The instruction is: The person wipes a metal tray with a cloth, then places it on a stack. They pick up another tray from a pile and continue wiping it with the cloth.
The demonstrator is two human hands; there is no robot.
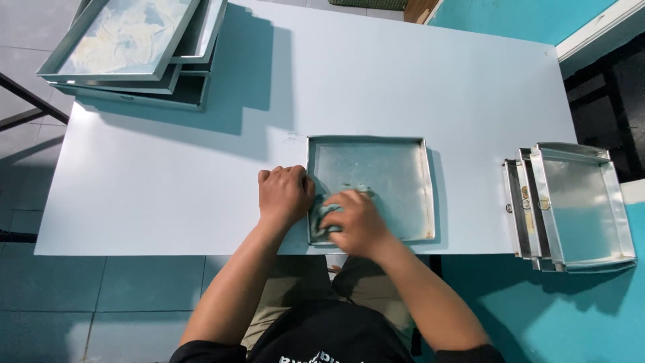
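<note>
Tray in hand: a square metal tray is being worked at the near edge of the surface, right in front of the person.
Right hand: the right hand is being pressed, fingers curled shut, onto a greenish cloth in the tray's near-left corner.
Left hand: the left hand is being held loosely closed on the surface against the tray's left rim, nothing gripped, the tray apparently being steadied.
Progress: smears are still being shown across the tray's floor, so the wiping is judged only part done.
Left pile: a stack of trays with whitish residue is being kept at the far-left corner, seemingly waiting.
Right pile: cleaner-looking trays are being overlapped at the right edge, seemingly finished.
Surface: pale, matt, otherwise bare.
Room: a teal floor and grey tiles are being seen around it.
</note>
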